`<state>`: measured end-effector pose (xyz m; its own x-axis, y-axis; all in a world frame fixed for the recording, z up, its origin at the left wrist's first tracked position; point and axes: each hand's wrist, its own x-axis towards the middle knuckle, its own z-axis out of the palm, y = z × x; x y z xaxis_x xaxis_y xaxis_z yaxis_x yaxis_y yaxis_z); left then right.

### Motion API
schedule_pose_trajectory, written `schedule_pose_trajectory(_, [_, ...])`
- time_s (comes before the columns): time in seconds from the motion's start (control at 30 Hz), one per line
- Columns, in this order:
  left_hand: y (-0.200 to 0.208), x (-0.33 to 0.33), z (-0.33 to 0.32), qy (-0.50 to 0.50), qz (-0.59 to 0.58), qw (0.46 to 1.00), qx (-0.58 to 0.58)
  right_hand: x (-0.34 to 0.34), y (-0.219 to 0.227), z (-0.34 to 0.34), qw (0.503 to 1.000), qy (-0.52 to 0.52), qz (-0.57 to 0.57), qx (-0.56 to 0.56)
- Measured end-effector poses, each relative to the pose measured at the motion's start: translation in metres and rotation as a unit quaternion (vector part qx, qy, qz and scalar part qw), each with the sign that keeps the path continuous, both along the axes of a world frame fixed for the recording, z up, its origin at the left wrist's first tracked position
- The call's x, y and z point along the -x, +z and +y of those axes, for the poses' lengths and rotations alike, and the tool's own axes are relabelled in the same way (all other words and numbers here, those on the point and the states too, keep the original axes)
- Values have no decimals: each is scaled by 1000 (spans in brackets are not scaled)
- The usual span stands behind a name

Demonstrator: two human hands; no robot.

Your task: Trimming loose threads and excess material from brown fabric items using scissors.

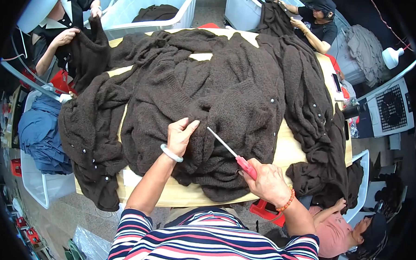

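Striped sleeves and the back of a navy, white and red shirt (207,246) filled the bottom of the head view, nearest the lens. Both forearms reached forward from it over a pale wooden desk (288,152), which was largely covered by dark brown knitwear. The brown knit garment (239,103) being worked on lay in loose folds at the middle of the desk, directly before the person.

The left hand (180,137), a pale bangle (171,153) at its wrist, rested on the knit with a narrow grip: thumb and forefinger stood close together, though I could not tell whether cloth was pinched between them. The right hand (268,181) had its grip closed round the pink handle of a slim metal-shafted tool (239,159) — its tip pointed up and left, close to the left thumb and over the garment. Orange beads (286,201) circled the right wrist.

More brown knits with small shiny buttons lay along both sides of the desk. At the far left, a co-worker (64,12) held up a dark garment with both hands; at the far right, another person in a black cap (319,28) did likewise. Nearer, on the right, someone in a pink top (331,228) had a hand on dark cloth. Blue cloth (45,137) was heaped at the left — beside the desk.
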<state>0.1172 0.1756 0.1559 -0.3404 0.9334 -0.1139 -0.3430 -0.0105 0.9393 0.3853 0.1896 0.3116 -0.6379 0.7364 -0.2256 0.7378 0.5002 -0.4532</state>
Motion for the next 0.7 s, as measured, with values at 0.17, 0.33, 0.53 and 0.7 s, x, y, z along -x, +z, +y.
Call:
schedule_pose_trajectory(0.17, [3, -9, -10, -7, 123, 992, 7, 3, -1, -3, 999, 14, -52, 8])
schedule_pose_trajectory(0.33, [4, -5, -12, -5, -163, 986, 35, 0, -5, -10, 995, 86, -43, 31])
schedule_pose_trajectory(0.53, [-9, -8, -29, -18, -199, 977, 78, -5, -9, -15, 993, 102, -47, 36])
schedule_pose_trajectory(0.7, [-55, -14, -77, -100, -230, 964, 81, -14, -8, -17, 994, 87, -47, 52])
